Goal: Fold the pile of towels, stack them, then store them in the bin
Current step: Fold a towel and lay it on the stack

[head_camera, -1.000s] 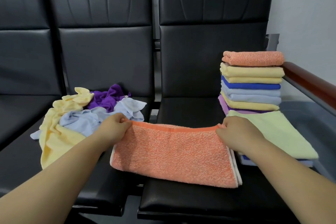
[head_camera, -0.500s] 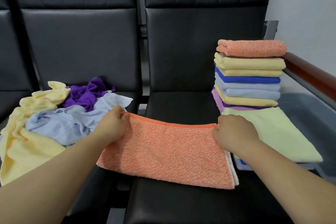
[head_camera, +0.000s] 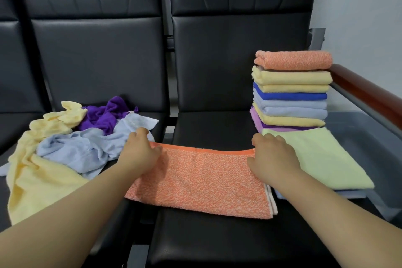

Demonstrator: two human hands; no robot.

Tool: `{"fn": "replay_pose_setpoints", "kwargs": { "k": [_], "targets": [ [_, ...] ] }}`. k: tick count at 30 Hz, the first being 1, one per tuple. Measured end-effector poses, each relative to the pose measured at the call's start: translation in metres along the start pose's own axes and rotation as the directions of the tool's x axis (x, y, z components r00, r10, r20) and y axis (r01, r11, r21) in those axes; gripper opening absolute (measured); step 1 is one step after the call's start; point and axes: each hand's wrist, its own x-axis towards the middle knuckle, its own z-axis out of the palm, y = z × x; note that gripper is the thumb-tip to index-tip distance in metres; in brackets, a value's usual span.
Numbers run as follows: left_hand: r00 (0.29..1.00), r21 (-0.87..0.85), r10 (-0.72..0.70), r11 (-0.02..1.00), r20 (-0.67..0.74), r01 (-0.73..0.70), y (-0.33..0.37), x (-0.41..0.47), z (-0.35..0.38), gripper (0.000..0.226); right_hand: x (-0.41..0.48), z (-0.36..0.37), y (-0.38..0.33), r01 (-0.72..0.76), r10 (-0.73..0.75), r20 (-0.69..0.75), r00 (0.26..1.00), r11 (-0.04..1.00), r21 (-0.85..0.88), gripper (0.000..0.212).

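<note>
On the left seat lies a loose pile of unfolded towels (head_camera: 65,154), yellow, pale blue and purple, and its blue cloth touches the left hand (head_camera: 139,152). On the right black seat (head_camera: 217,237) a tall stack of folded towels (head_camera: 291,93) stands at the back, with an orange one on top. In front of the stack lies a flat pale green towel (head_camera: 317,159), just beside the right hand (head_camera: 274,156). Behind it runs a brown armrest (head_camera: 365,91), and under this a grey container (head_camera: 374,137) is partly seen.

Both forearms reach forward from the near edge, palms down. The left fingers (head_camera: 142,134) are curled over the far left corner of the orange towel (head_camera: 195,180) and grip it. The right fingers (head_camera: 268,138) are curled in the same way and hold the far right corner.

The orange towel lies folded and flat between the hands, on the front of the right seat, and its left end reaches over the gap to the left seat. Its long axis goes from left to right. The plain orange hem is the far edge, and layered pale edges show at the near right end.
</note>
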Motion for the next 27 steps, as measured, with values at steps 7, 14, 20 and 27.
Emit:
{"fn": "replay_pose_setpoints", "kwargs": {
  "k": [7, 14, 20, 27],
  "targets": [
    [0.938, 0.075, 0.229, 0.964, 0.260, -0.256, 0.041, -0.049, 0.001, 0.022, -0.015, 0.012, -0.023, 0.293, -0.324, 0.144, 0.935, 0.935, 0.202, 0.019],
    [0.852, 0.170, 0.368, 0.875, 0.371, -0.453, 0.061, -0.072, 0.032, 0.023, -0.021, 0.019, -0.023, 0.252, -0.280, 0.207, 0.937, 0.956, 0.153, 0.024],
    [0.765, 0.258, 0.403, 0.775, 0.502, -0.577, 0.073, -0.055, 0.043, 0.045, -0.033, 0.010, -0.021, 0.193, -0.246, 0.283, 0.927, 0.960, 0.202, 0.015],
    [0.820, 0.337, 0.341, 0.788, 0.460, -0.516, 0.072, -0.050, 0.053, 0.053, -0.043, 0.009, -0.020, 0.183, -0.295, 0.314, 0.903, 0.922, 0.341, 0.016]
  ]
}}
